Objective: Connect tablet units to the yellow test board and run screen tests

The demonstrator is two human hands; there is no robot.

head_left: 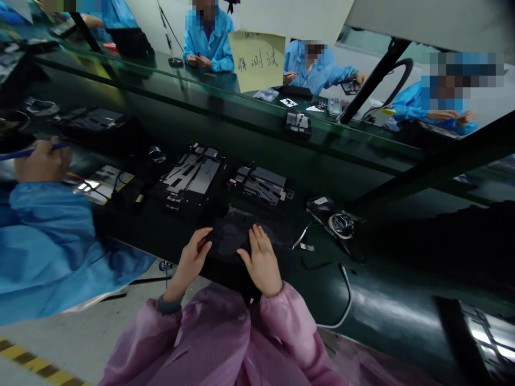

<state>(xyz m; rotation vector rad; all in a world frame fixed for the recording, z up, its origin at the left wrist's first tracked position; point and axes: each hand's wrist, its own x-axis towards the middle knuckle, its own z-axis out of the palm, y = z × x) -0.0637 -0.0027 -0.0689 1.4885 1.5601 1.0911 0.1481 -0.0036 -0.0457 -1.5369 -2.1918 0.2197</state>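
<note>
A dark, flat, tablet-like panel (230,238) with smudges on its surface lies on the bench in front of me. My right hand (263,260) rests flat on its right part, fingers stretched and thumb spread. At the panel's left edge is my left hand (193,257), its thumb and fingers apart; whether it touches the edge I cannot tell. Just beyond lie two opened tablets with bare innards, a larger one (195,174) to the left and a smaller one (261,184) to the right. Pale ribbon cables (304,245) stick out right of the panel.
A black device (321,205) and a tape roll (341,224) sit at the right, near a white cable (348,292). On my left, a co-worker's blue sleeve (48,230) reaches over the bench. A glass-edged shelf (217,96) runs behind; other people work beyond it.
</note>
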